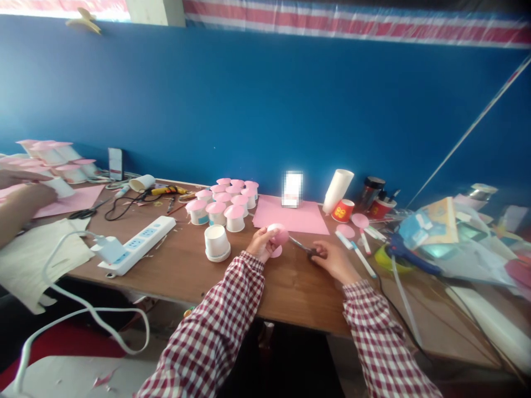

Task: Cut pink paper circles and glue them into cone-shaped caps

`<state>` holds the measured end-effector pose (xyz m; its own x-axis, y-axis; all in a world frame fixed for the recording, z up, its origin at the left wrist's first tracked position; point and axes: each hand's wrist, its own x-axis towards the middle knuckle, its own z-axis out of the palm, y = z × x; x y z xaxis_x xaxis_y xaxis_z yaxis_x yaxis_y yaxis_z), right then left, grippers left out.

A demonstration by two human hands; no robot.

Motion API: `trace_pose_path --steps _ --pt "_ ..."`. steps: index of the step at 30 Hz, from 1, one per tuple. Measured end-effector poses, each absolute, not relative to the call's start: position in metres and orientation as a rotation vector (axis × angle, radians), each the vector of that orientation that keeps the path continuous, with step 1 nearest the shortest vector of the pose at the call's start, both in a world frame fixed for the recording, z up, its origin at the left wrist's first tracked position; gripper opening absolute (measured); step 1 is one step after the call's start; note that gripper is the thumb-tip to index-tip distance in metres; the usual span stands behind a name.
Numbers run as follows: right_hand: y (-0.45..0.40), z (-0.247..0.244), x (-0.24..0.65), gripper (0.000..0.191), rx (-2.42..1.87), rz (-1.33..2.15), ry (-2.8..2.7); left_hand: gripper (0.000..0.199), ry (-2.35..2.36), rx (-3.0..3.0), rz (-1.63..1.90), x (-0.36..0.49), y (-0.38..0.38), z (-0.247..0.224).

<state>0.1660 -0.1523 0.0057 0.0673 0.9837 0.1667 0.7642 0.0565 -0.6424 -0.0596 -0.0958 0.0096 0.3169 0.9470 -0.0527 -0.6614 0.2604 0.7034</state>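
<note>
My left hand (262, 243) pinches a round pink piece (281, 235) with a white part at its upper left, above the brown table (232, 282). Another pink disc (276, 252) shows just below it. To the right, my right hand (332, 260) is closed on the dark handles of scissors (305, 247), whose blades point left toward the pink piece. A white paper cup (216, 241) stands left of my left hand. Behind it are several white cups topped with pink discs (235, 211). A pink sheet (307, 220) lies behind my hands.
A white power strip (143, 243) with a plug lies at the left. Another person's hands (35, 196) work at the far left. Markers (363, 258), a red cup (343, 210), a tall cup stack (338, 190) and a blue glue gun (415, 261) are at the right.
</note>
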Motion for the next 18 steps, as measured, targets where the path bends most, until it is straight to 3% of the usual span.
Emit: trace_pose_path --steps 9,16,18 --pt "-0.171 0.031 0.173 0.023 -1.747 0.463 -2.007 0.025 0.495 0.506 1.272 -0.065 -0.092 0.015" --pt "-0.155 0.026 0.154 0.031 -1.297 1.227 -1.479 0.030 0.559 0.670 1.190 -0.060 -0.094 0.011" --pt "-0.151 0.022 0.140 0.038 -1.198 1.277 -1.371 0.031 0.572 0.716 1.171 -0.059 -0.095 0.012"
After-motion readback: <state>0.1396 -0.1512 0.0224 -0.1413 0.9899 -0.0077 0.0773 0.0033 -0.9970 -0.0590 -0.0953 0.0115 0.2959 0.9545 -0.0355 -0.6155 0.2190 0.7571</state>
